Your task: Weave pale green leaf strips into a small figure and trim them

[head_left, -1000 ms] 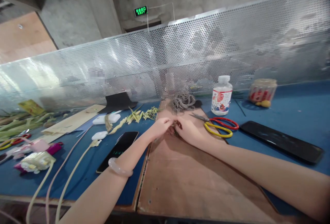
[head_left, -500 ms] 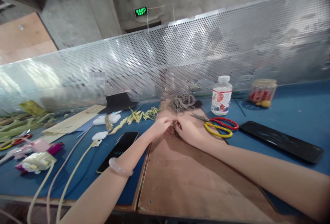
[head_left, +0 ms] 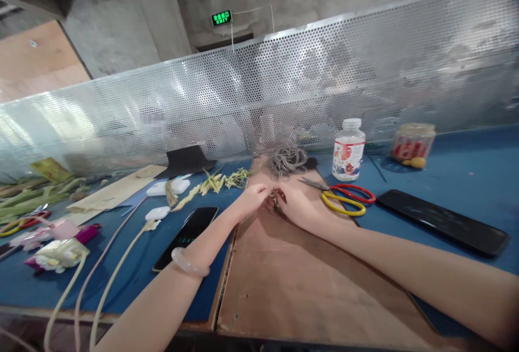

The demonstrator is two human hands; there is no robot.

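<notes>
My left hand and my right hand meet fingertip to fingertip over a brown wooden board. Both pinch a small dark thing between them; it is too small to name. A pale bangle sits on my left wrist. Just behind the hands lies a coil of grey cord. Scissors with red and yellow handles rest right of my right hand.
A blue table backed by a perforated metal screen carries a plastic bottle, a jar, a black tablet, a phone, green leaf strips, white cables and clutter at the left.
</notes>
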